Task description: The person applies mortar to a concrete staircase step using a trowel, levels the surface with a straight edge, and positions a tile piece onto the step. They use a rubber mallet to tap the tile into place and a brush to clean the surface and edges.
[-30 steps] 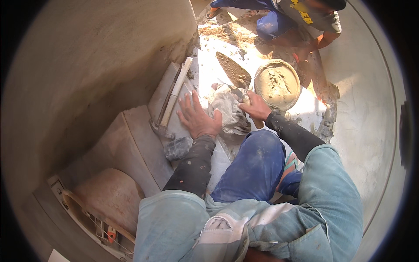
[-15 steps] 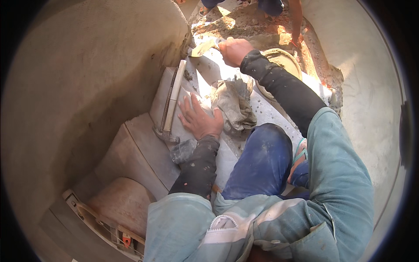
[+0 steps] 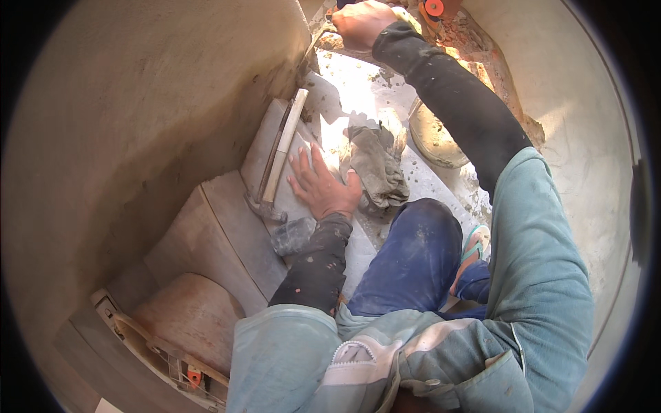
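Note:
My right hand [image 3: 361, 24] reaches far forward to the upper edge, fingers wrapped round the handle of a trowel [image 3: 316, 36]. The thin blade shows only in part, against the wall's end; the grip is hidden. With fingers spread, my left hand [image 3: 325, 184] lies flat on the pale slab [image 3: 354, 244]. Just left of it rests a claw hammer [image 3: 266, 208], a pale strip along its dark shaft. A crumpled, mortar-smeared grey cloth [image 3: 377, 168] lies to its right. Clear crumpled plastic [image 3: 294, 235] is beside my left wrist.
A round basin of mortar [image 3: 437, 138] stands below my right forearm. Plastered walls [image 3: 172, 89] curve up on both sides. Rubble and an orange round thing [image 3: 434, 7] are at the far end. A rounded brownish form [image 3: 189, 320] and a framed tool [image 3: 194, 377] sit lower left.
My right hand has moved forward and up with the trowel, from above the slab to the wall's far end. My left hand stays flat on the slab. The view has shifted slightly.

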Demonstrator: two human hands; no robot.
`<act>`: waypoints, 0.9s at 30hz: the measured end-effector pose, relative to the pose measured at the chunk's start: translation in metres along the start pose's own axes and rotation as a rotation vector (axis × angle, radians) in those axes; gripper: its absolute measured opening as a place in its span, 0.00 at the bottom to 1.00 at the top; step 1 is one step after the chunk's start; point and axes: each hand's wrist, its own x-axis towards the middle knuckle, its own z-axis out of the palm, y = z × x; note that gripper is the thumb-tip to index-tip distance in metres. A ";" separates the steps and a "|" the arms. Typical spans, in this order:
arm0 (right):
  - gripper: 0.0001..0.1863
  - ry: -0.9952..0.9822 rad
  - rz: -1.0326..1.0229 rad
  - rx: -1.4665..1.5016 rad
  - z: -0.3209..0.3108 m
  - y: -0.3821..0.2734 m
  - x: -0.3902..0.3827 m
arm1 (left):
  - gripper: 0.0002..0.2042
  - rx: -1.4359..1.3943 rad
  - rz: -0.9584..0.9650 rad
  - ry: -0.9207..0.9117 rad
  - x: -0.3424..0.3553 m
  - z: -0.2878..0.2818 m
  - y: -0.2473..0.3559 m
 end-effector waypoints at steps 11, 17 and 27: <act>0.08 0.326 0.124 -0.078 0.114 0.013 -0.030 | 0.46 -0.011 -0.005 -0.006 0.001 0.000 -0.004; 0.10 0.161 0.048 -0.062 0.066 -0.026 0.024 | 0.46 -0.020 0.006 -0.006 0.002 -0.002 0.000; 0.11 0.129 0.192 0.000 0.012 0.044 -0.048 | 0.46 0.007 -0.023 -0.078 0.002 -0.003 0.004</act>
